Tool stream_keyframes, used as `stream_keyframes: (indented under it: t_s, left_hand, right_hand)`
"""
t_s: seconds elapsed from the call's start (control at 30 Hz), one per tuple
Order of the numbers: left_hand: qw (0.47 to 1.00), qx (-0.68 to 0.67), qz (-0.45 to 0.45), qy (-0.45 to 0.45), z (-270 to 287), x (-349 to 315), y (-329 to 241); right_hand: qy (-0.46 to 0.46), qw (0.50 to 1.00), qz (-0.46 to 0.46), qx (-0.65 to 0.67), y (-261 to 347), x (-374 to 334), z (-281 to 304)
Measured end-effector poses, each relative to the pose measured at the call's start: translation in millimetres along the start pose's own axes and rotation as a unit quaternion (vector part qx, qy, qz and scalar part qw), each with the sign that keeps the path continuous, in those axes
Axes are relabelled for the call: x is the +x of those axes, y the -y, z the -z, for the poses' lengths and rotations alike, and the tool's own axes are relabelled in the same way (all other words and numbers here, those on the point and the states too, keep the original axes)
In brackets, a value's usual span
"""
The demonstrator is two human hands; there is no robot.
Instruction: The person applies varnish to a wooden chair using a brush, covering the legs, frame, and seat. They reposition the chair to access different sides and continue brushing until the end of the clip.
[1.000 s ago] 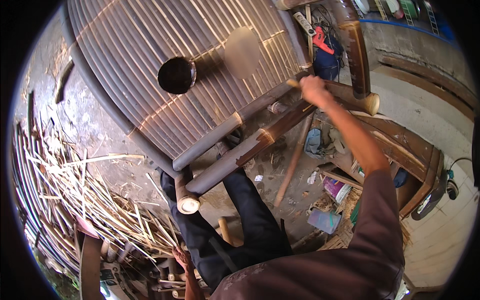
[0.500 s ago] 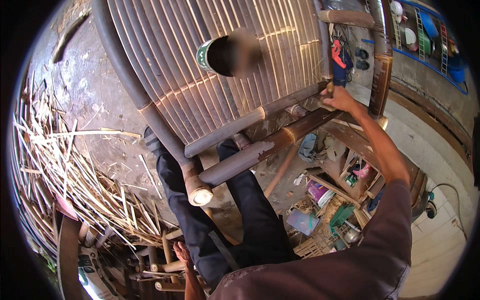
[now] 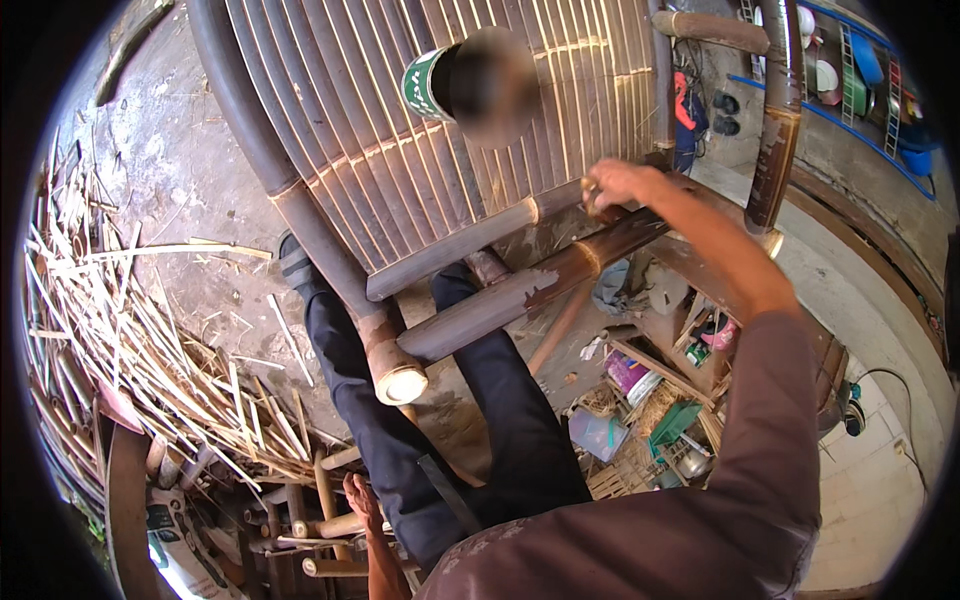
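My right hand (image 3: 622, 184) is closed on a small brown paintbrush (image 3: 592, 194), mostly hidden by the fingers. It is over the gap between the slatted bamboo seat (image 3: 340, 110) and a thick bamboo rail (image 3: 500, 306). The rail is dark and glossy toward the right, with a ragged edge where it turns duller grey. On the slats an open green can (image 3: 424, 84) holds something dark, partly covered by a blurred patch. My left hand (image 3: 360, 502) hangs low beside my thigh, fingers loosely stretched and holding nothing, close to some bamboo poles (image 3: 335, 525).
A heap of split bamboo strips (image 3: 170, 360) covers the floor at left. An upright bamboo post (image 3: 778, 140) rises at right. Below the rail lie a purple container (image 3: 626, 374), a green dustpan-like piece (image 3: 675, 424) and scraps. A low concrete ledge (image 3: 810, 230) runs behind.
My right hand has moved left along the rail, away from the post corner, with the brush in it. My left hand stays low by the thigh. The view has shifted slightly.
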State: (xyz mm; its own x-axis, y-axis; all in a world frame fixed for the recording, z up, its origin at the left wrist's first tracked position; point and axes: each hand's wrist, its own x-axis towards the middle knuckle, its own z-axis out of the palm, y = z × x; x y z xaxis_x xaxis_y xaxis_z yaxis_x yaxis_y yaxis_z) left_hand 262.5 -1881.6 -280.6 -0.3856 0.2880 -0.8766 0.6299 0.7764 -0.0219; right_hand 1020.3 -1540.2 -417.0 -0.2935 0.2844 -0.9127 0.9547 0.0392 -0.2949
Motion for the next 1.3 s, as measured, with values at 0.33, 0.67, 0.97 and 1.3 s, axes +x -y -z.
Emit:
stream_keyframes:
  t_s: [0.33, 0.67, 0.97, 1.3]
  left_hand:
    - [0.998, -0.045, -0.004, 0.039, -14.5, 6.8, 10.4]
    - [0.989, -0.126, -0.03, 0.068, -3.7, 19.6, 6.1]
    - [0.994, -0.103, -0.007, 0.021, -4.4, 20.7, 13.5]
    - [0.992, -0.116, -0.003, 0.048, -29.8, 10.1, 37.1]
  right_hand:
    - [-0.13, 0.978, -0.161, -0.031, 86.3, -78.7, 22.6]
    - [-0.157, 0.951, -0.265, -0.009, -57.6, -138.3, 5.0]
    - [0.015, 0.954, -0.295, -0.055, -51.2, -71.8, 30.5]
    - [0.037, 0.997, -0.058, 0.018, 141.6, -28.5, 42.0]
